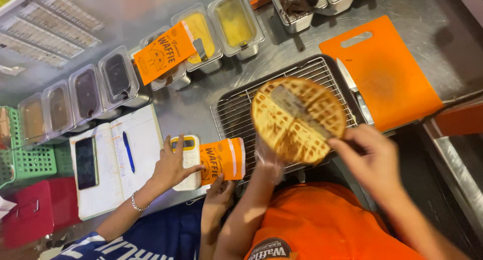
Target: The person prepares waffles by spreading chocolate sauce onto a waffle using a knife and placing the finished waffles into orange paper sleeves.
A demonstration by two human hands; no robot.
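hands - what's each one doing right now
left hand: under the round waffle, holding it up.
right hand: shut on a knife laid across the waffle.

I am standing at the prep counter of a small waffle stall or takeaway kitchen. The steel counter (pixel 201 109) is showing it first: a row of lidded tubs (pixel 85 96) holding dark and yellow toppings is running along its back edge. A wire rack (pixel 236 111) is sitting in a dark tray beside an orange board (pixel 392 73) with a knife (pixel 354 91) lying at its edge. Orange paper sleeves (pixel 221 159) are waiting near a calculator (pixel 188 162), and an open ledger (pixel 136 154) with a pen (pixel 128 152) and a phone (pixel 86 163) is lying alongside. I am wearing an orange apron (pixel 322 225).
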